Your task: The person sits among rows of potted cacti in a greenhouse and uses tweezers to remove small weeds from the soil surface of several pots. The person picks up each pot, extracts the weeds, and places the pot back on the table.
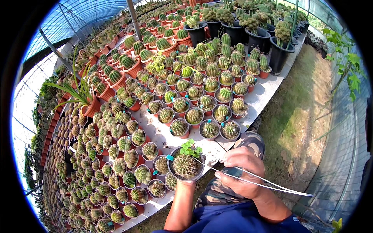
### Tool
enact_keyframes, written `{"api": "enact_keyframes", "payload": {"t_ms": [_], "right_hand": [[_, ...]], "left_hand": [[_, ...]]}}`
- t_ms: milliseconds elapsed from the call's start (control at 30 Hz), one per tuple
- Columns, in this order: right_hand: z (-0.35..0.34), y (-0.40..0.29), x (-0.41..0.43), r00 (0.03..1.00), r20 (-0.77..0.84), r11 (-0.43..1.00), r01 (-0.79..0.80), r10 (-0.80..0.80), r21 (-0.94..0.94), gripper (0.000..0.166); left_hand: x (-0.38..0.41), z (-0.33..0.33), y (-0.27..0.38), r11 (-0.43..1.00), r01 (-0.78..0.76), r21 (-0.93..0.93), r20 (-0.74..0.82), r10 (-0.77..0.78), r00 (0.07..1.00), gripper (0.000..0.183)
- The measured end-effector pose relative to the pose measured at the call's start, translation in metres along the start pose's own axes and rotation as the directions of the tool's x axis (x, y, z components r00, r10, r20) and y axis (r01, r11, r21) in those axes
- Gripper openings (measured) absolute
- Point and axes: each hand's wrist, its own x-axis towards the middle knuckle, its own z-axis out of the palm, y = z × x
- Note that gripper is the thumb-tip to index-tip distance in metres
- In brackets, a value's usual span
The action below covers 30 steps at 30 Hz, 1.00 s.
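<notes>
My left hand (186, 184) holds a small round pot (201, 172) from below; the fingers are mostly hidden under it. In the pot sits a spiny globular cactus (186, 167), with clover-like green leaves (190, 149) growing at the far side. A blue-green tag (170, 157) sticks up at the left of the rim. Between thumb and fingers, my right hand (243, 171) grips long metal tweezers (306, 194). Their two arms are apart. One tip reaches the pot's right side near the leaf stems; whether it touches them I cannot tell.
A pale bench (160, 132) carries many potted cacti (193, 116) in front and to the left. Large black pots (279, 55) line its far right end. Right of the bench runs a dirt path (294, 116) beside a mesh wall (344, 151). A metal post (134, 20) rises behind.
</notes>
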Motion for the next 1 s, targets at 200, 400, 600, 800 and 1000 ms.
{"api": "enact_keyframes", "payload": {"t_ms": [200,400,600,800,1000], "right_hand": [[0.004,0.002,-0.003,0.994,0.067,0.996,-0.082,0.083,-0.022,0.028],[0.007,0.007,-0.011,0.993,0.039,0.994,-0.111,0.111,0.019,0.022],[0.011,0.028,-0.024,0.976,-0.047,0.974,-0.207,0.212,0.093,0.012],[0.012,0.033,-0.031,0.946,-0.067,0.929,-0.294,0.316,0.226,0.012],[0.009,0.016,-0.018,0.996,0.015,0.995,-0.093,0.093,0.028,0.023]], "left_hand": [[-0.006,0.015,-0.007,0.982,-0.08,0.168,-0.226,0.118,0.967,0.036],[-0.01,0.0,-0.003,0.994,-0.071,0.081,-0.279,0.091,0.956,0.038],[-0.01,-0.016,-0.002,1.0,-0.026,-0.006,-0.333,0.023,0.943,0.036],[-0.014,-0.009,-0.009,0.998,-0.049,-0.037,-0.262,0.037,0.964,0.037],[-0.017,-0.018,-0.003,0.999,-0.028,0.041,-0.156,0.034,0.987,0.043]]}}
